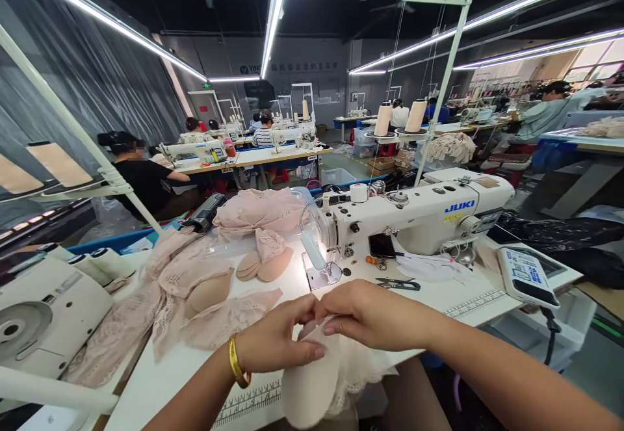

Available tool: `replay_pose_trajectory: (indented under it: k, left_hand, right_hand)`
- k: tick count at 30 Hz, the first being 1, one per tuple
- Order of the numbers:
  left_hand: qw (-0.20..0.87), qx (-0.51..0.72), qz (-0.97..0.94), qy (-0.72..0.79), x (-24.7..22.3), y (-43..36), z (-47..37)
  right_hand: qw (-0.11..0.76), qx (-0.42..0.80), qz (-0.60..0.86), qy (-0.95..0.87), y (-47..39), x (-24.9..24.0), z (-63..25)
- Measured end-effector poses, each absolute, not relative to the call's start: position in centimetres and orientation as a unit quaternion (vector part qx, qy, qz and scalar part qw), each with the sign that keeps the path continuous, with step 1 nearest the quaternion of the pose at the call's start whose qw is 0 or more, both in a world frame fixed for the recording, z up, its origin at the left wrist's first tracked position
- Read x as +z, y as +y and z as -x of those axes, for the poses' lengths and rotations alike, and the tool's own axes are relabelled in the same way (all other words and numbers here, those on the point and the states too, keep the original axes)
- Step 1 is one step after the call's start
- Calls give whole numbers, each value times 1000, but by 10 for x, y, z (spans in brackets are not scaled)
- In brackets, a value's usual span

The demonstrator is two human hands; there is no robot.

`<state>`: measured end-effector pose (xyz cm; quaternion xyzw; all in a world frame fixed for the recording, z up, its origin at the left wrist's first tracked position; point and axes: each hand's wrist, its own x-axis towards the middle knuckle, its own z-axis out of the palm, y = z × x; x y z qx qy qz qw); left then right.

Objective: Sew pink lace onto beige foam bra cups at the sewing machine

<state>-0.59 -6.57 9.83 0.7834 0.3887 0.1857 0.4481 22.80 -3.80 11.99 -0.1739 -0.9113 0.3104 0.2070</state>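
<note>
Close together at the front edge of the sewing table, my left hand and my right hand both grip a cream bra cup pad by its upper end. Pale lace fabric hangs from the same spot, over my lap. Just beyond my fingers is the lit needle area of a white sewing machine, its presser foot over a metal plate. Several loose cup pads lie left of the needle. Pink lace bra pieces spread out beside my left hand.
Black thread snips, a dark phone-like slab and white cloth lie under the machine arm. A control panel sits at the right. A second machine stands at the left. Other people sit at machines beyond.
</note>
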Motion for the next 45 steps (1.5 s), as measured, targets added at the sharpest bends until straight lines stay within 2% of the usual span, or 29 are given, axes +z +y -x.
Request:
replay_pose_trajectory:
  k: [3,6,9,11,14,17,21,25,28,31,36,45]
  left_hand:
    - [326,248,-791,454,104,-66,18]
    - [70,326,-832,444,109,-66,33]
    - [-198,292,-865,358,99,-66,41]
    - [-258,200,-879,348,82,-66,40]
    - [-186,59,-910,366,52,-62,29]
    - [-124,-2,-931,344,34,-48,15]
    - [-93,-33,-906,412,32,-19,4]
    - [-81,-36,-894,440,24,-6,-3]
    - [-96,11,-894,438,12,-9,-5]
    - [-104,66,-902,414,4,-14,-5]
    - [-83,87,-899,421,7,-14,-3]
    - [-79,111,-899,416,8,-13,-5]
  right_hand:
    - [289,95,219,-927,-35,119,-218]
    - [415,-67,203,-884,-35,100,-200]
    - [471,-97,191,-856,-26,61,-186]
    - [433,-81,213,-872,-13,28,-184]
    - [295,-12,212,-932,12,-15,-191]
    - [250,19,185,-950,33,-30,-203]
    - [204,36,144,-968,53,-24,-217]
    - [230,48,131,-963,63,-24,-227]
    - [255,31,158,-953,60,-25,-235]
    - [236,31,176,-955,55,-20,-243]
    - [194,66,183,-961,53,-8,-247]
    - [194,82,193,-958,54,-8,-249]
